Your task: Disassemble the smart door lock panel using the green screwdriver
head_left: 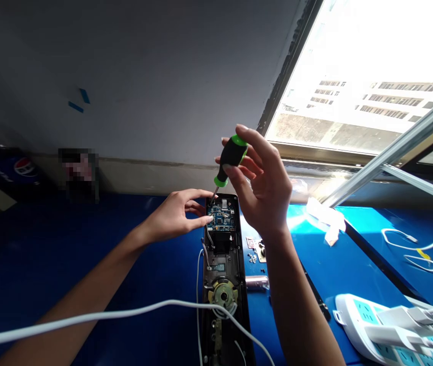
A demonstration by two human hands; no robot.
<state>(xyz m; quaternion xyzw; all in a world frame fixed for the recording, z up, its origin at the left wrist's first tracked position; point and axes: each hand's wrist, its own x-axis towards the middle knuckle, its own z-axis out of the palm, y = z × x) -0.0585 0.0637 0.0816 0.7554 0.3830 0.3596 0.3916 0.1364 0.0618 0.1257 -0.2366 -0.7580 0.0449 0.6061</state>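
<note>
A long black lock housing [242,264] lies lengthwise on the blue table, its inside facing up. At its far end sits a blue circuit board [222,222]; nearer to me there is a round metal part [224,294]. My left hand [176,216] grips the housing's far left side, thumb on the board's edge and index finger by the top corner. My right hand [260,178] holds a green-and-black screwdriver [232,156] by its handle, the shaft slanting down to the board's upper left corner. The exact spot under the tip is too small to make out.
Small screws [252,258], a pinkish cylinder [257,282] and a small part [261,251] lie right of the housing. A white cable [124,314] crosses the foreground over it. A power strip [357,325] with plugs stands at right, near a metal frame bar [384,152] and the window.
</note>
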